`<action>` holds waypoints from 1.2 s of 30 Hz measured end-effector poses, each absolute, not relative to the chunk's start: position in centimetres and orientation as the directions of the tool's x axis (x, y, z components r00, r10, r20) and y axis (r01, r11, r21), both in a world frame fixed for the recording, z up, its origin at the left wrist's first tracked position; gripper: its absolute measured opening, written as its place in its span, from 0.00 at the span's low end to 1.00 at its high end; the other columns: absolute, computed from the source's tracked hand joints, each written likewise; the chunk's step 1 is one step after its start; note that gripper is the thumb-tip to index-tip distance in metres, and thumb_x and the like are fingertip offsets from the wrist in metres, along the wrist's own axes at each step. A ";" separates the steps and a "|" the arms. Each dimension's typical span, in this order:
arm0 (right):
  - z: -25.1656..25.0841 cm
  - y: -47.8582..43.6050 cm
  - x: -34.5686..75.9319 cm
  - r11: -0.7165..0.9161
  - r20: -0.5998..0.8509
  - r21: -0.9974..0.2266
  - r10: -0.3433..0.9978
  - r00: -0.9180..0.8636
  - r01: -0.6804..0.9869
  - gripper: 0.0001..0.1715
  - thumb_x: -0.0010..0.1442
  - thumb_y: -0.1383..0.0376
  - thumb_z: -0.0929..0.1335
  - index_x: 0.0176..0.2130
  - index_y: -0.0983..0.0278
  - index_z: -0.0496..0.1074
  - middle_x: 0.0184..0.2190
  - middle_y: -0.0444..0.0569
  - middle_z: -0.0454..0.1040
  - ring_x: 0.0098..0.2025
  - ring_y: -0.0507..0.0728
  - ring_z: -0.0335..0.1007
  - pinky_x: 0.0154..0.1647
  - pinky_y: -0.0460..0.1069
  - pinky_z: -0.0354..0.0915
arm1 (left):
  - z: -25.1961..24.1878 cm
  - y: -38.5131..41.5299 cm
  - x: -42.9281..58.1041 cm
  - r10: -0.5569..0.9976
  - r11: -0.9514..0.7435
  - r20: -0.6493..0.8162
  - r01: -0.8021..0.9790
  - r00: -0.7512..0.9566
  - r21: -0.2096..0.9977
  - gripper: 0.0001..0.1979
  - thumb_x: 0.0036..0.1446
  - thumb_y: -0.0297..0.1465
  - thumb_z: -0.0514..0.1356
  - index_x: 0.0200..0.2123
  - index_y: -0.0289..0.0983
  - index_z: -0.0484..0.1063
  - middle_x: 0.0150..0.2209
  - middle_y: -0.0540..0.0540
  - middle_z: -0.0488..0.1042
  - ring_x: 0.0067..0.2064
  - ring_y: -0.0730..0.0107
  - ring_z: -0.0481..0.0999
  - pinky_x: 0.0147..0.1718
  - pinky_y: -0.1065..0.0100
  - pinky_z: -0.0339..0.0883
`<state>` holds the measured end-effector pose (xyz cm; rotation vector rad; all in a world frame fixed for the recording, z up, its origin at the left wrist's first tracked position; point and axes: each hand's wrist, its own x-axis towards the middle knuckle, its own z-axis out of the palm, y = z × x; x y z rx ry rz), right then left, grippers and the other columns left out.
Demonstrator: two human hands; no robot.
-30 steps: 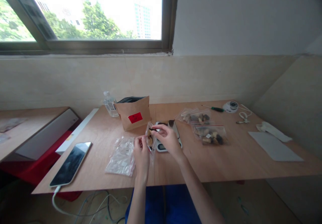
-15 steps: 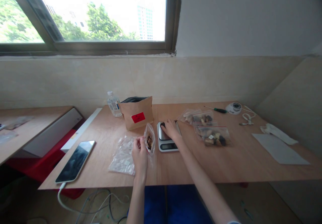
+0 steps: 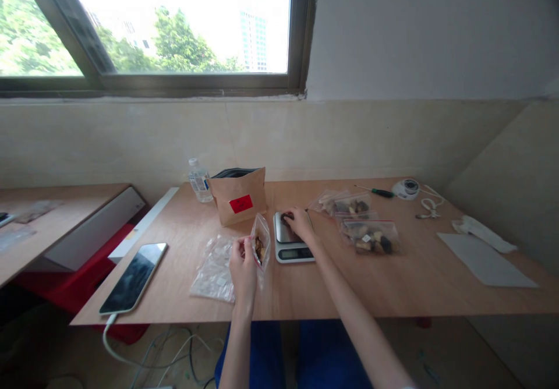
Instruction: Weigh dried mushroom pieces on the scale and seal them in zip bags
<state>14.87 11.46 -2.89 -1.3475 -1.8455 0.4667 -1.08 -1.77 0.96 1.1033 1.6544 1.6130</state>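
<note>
My left hand (image 3: 243, 263) pinches a small clear zip bag (image 3: 261, 241) with a few dark and tan pieces in it, held upright just left of a small digital scale (image 3: 292, 243). My right hand (image 3: 299, 223) reaches over the scale's platform, fingers curled onto dark pieces lying on it; what the fingers hold is hidden. A pile of empty clear bags (image 3: 213, 269) lies under my left hand. Behind the scale stands a brown paper pouch (image 3: 238, 195) with a red label.
Two filled zip bags (image 3: 365, 230) lie right of the scale. A phone (image 3: 133, 276) on a cable rests at the wooden table's left front. A water bottle (image 3: 198, 180), a screwdriver (image 3: 375, 191), a white round device (image 3: 406, 188) and white paper (image 3: 485, 258) sit further out.
My right hand left the small bag and moved right and away onto the scale platform. My left hand keeps the bag in nearly the same place.
</note>
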 end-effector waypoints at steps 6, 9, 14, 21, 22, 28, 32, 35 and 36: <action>0.7 9.5 14.1 0.383 0.407 -0.817 0.913 -0.039 0.430 0.11 0.54 0.69 0.65 0.38 0.65 0.73 0.35 0.49 0.77 0.35 0.53 0.73 0.38 0.48 0.68 | 0.5 -1.4 -0.7 0.867 -0.093 0.173 0.188 -0.468 0.978 0.14 0.56 0.40 0.52 0.31 0.36 0.69 0.29 0.47 0.72 0.33 0.66 0.71 0.33 0.67 0.63; 3.8 7.4 13.3 0.444 0.442 -0.871 0.895 -0.056 0.213 0.11 0.54 0.67 0.66 0.38 0.65 0.74 0.36 0.49 0.77 0.38 0.53 0.73 0.42 0.48 0.67 | 0.5 -1.2 -0.3 0.869 -0.089 0.172 0.195 -0.463 0.977 0.14 0.56 0.40 0.52 0.32 0.36 0.70 0.30 0.46 0.73 0.33 0.65 0.71 0.34 0.66 0.63; 7.0 4.1 12.2 0.480 0.446 -0.870 0.863 -0.238 0.113 0.10 0.54 0.65 0.66 0.38 0.63 0.74 0.37 0.47 0.76 0.39 0.52 0.72 0.43 0.48 0.67 | 0.8 -1.2 0.1 0.879 -0.076 0.152 0.181 -0.452 0.981 0.14 0.57 0.40 0.52 0.32 0.36 0.70 0.30 0.47 0.72 0.33 0.66 0.71 0.33 0.67 0.63; 7.1 2.6 12.3 0.514 0.364 -0.796 0.828 -0.426 0.320 0.13 0.53 0.72 0.66 0.40 0.62 0.73 0.40 0.47 0.75 0.43 0.53 0.70 0.45 0.49 0.65 | 0.5 -1.3 0.0 0.875 -0.102 0.147 0.122 -0.462 0.987 0.12 0.58 0.38 0.51 0.31 0.36 0.68 0.29 0.47 0.71 0.31 0.68 0.72 0.30 0.69 0.63; 7.1 2.6 12.4 0.510 0.357 -0.803 0.825 -0.438 0.307 0.13 0.55 0.70 0.65 0.41 0.62 0.73 0.41 0.47 0.75 0.44 0.53 0.70 0.46 0.49 0.65 | 0.5 -1.3 0.0 0.873 -0.104 0.147 0.117 -0.465 0.988 0.12 0.58 0.38 0.51 0.32 0.36 0.68 0.29 0.47 0.71 0.32 0.68 0.72 0.30 0.69 0.63; 6.6 2.8 12.9 0.386 0.311 -0.922 0.791 -0.527 0.035 0.16 0.61 0.64 0.61 0.47 0.62 0.70 0.46 0.48 0.73 0.49 0.53 0.69 0.50 0.49 0.64 | 0.4 -1.2 0.2 0.869 -0.082 0.124 0.107 -0.479 0.991 0.13 0.57 0.40 0.51 0.33 0.36 0.68 0.32 0.46 0.71 0.34 0.66 0.72 0.31 0.68 0.64; 6.0 3.6 13.7 0.442 0.382 -0.896 0.813 -0.439 0.040 0.15 0.61 0.65 0.60 0.45 0.61 0.71 0.44 0.47 0.74 0.48 0.54 0.69 0.50 0.50 0.64 | 0.5 -1.1 0.2 0.859 -0.082 0.132 0.122 -0.495 0.989 0.13 0.57 0.39 0.52 0.33 0.36 0.68 0.30 0.47 0.71 0.33 0.67 0.72 0.33 0.68 0.64; 3.8 5.7 15.6 0.534 0.499 -0.797 0.846 -0.190 0.283 0.17 0.61 0.69 0.57 0.42 0.62 0.72 0.43 0.49 0.73 0.48 0.54 0.68 0.50 0.51 0.62 | 0.7 -1.3 0.1 0.865 -0.098 0.139 0.109 -0.483 0.989 0.12 0.57 0.38 0.53 0.33 0.36 0.69 0.30 0.48 0.72 0.33 0.68 0.71 0.33 0.69 0.63; 2.7 6.6 16.3 0.519 0.513 -0.756 0.848 -0.133 0.399 0.18 0.60 0.71 0.57 0.42 0.63 0.71 0.43 0.50 0.73 0.48 0.55 0.67 0.51 0.52 0.61 | 0.8 -1.3 0.0 0.868 -0.105 0.142 0.103 -0.476 0.989 0.12 0.57 0.38 0.53 0.33 0.36 0.69 0.30 0.48 0.72 0.33 0.68 0.71 0.33 0.69 0.63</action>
